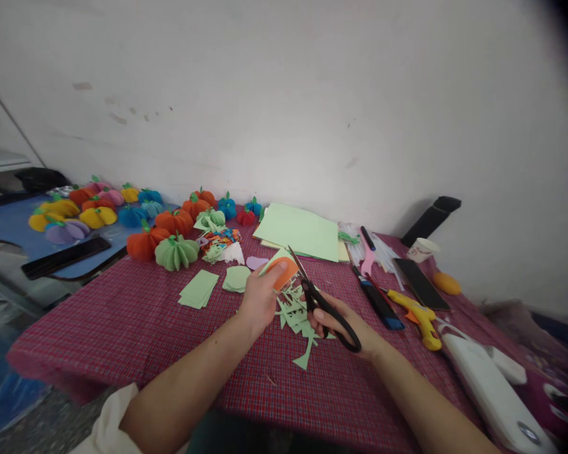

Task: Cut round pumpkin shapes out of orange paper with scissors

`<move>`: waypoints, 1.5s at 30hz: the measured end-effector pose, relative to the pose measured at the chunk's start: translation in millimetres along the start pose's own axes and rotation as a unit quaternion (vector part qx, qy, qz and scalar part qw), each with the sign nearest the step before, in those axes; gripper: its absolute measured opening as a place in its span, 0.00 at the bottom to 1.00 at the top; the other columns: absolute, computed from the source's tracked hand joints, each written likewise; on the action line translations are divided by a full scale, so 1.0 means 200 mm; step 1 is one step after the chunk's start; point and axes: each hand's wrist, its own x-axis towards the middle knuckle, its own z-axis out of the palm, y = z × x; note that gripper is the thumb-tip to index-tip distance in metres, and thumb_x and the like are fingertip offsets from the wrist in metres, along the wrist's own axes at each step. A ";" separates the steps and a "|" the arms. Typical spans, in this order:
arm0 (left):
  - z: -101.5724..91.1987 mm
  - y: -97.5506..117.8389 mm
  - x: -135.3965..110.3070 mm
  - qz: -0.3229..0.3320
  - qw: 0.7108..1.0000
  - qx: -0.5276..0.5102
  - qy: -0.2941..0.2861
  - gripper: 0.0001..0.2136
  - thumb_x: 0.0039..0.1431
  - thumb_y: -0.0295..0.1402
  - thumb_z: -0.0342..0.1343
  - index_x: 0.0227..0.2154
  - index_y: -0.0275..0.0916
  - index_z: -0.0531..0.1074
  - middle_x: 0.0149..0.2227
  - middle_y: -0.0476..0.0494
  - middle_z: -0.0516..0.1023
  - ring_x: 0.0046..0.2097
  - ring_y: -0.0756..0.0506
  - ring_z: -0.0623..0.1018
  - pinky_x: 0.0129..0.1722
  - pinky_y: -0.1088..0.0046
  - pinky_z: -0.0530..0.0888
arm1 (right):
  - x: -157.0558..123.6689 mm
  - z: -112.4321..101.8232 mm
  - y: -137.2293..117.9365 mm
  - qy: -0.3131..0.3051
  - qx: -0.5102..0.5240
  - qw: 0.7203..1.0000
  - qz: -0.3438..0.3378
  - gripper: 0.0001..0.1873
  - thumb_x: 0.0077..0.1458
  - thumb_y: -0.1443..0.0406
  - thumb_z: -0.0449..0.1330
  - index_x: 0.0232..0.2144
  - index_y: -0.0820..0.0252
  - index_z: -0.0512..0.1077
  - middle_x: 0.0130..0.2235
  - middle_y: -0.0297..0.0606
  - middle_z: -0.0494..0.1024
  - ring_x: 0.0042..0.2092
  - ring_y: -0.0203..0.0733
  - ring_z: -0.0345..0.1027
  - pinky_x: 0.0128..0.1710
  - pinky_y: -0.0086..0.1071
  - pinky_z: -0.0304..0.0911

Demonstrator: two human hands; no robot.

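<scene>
My left hand [260, 295] pinches an orange paper shape [285, 272] laid over a light green paper piece. In my right hand [338, 321] are black-handled scissors [329, 307], their blades parted beside the right edge of the held paper. Green paper scraps [297, 316] lie loosely on the cloth beneath both hands. Left of my left hand are a stack of rounded green pieces [236, 279] and a stack of green rectangles [199, 289]. A small lilac paper piece [256, 262] shows just behind my left hand.
Paper pumpkins [177, 252] in several colours stand at the left, some on a blue table [4, 221]. Large green sheets [300, 232] lie against the wall. To the right are a yellow glue gun [419, 317], a black-and-blue tool [378, 301], a phone [420, 284], a paper cup [422, 250] and a white power bank-like box [495, 391].
</scene>
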 end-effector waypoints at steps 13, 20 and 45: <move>0.01 0.00 -0.01 0.007 1.000 0.005 -0.003 0.10 0.38 0.32 0.62 0.25 0.34 0.70 0.23 0.48 0.75 0.25 0.51 0.73 0.27 0.75 0.68 | 0.00 0.02 -0.03 0.005 -0.017 1.000 0.007 0.19 0.50 0.55 0.54 0.42 0.60 0.61 0.24 0.31 0.63 0.22 0.29 0.56 0.21 0.24 0.53; 0.01 0.00 0.00 0.006 1.000 -0.002 0.007 0.11 0.36 0.33 0.62 0.25 0.34 0.70 0.24 0.47 0.75 0.25 0.50 0.74 0.28 0.74 0.68 | 0.00 0.01 -0.01 -0.002 -0.017 1.000 -0.004 0.18 0.51 0.55 0.54 0.41 0.59 0.61 0.25 0.31 0.63 0.23 0.29 0.56 0.23 0.25 0.54; -0.03 -0.07 -0.01 -0.073 0.994 0.083 -0.012 0.14 0.36 0.35 0.63 0.28 0.34 0.72 0.29 0.42 0.75 0.30 0.47 0.74 0.25 0.72 0.71 | 0.04 -0.08 -0.01 0.234 -0.044 0.965 -0.112 0.20 0.45 0.60 0.60 0.41 0.57 0.61 0.29 0.32 0.67 0.29 0.34 0.60 0.29 0.28 0.57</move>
